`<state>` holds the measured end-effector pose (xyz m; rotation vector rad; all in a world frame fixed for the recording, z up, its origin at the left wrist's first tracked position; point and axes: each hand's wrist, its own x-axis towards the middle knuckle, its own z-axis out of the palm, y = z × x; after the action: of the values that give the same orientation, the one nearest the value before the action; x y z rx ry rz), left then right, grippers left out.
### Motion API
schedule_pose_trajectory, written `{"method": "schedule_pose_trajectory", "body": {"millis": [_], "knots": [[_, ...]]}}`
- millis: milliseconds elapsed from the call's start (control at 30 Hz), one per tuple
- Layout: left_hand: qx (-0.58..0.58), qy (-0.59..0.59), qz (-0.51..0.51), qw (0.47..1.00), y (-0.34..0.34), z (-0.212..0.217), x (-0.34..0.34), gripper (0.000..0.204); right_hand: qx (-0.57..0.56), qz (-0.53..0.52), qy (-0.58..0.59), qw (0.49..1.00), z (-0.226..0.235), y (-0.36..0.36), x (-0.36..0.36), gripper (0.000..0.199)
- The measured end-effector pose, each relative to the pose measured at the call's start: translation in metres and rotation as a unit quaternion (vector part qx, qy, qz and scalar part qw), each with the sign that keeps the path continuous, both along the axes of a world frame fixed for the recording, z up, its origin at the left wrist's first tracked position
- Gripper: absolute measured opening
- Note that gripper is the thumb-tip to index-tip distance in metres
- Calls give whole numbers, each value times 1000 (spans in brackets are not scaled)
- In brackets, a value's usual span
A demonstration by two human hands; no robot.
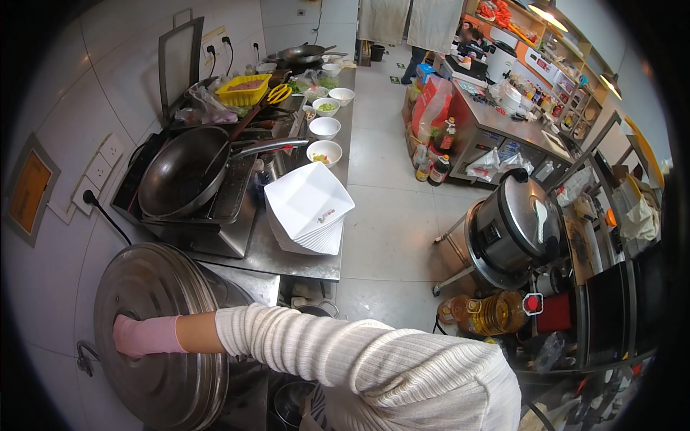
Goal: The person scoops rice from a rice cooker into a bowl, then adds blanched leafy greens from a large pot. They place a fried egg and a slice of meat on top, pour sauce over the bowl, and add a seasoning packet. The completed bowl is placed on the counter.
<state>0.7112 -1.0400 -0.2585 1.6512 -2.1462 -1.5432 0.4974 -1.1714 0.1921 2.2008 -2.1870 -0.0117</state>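
At the near left, a large steel lid point(162, 323) is seen on a big pot, tilted toward the camera, and the left hand point(140, 335), in a pink glove, is laid on its centre where the knob would sit. The fingers are curled there, seemingly closed on the knob, though the knob itself is hidden by the glove, so the grip cannot be fully confirmed. The lid lies directly under that hand, far out to the left of the body; its face is round, so no long axis is offered. The right hand is not in view, so only the left one is near. On the wall to the far left an orange rectangular sign point(29, 190) is set in a grey frame. Farther back on the worktop point(287, 258) a dark wok point(183, 172) is set with its handle pointing right, and a yellow tray point(244, 90) lies beyond it. A stack of white square plates point(307, 208) stands just right of the wok. At the near right, a yellow oil bottle point(496, 312) with a red cap lies near a steel cooker point(514, 226).
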Motion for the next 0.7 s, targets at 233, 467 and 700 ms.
{"method": "schedule_pose_trajectory", "body": {"millis": [233, 467, 700], "knots": [[-11, -28, -28, 999, 1, -2, 3, 31, -8, -2, 9, 1000, 4, 7, 1, 32], [-26, -55, -56, 997, 1, -4, 6, 29, -6, 1, 9, 1000, -3, -2, 0, 32], [-33, -72, -83, 993, 2, -7, 9, 27, -49, 13, 14, 999, -13, -11, -1, 33]]}}
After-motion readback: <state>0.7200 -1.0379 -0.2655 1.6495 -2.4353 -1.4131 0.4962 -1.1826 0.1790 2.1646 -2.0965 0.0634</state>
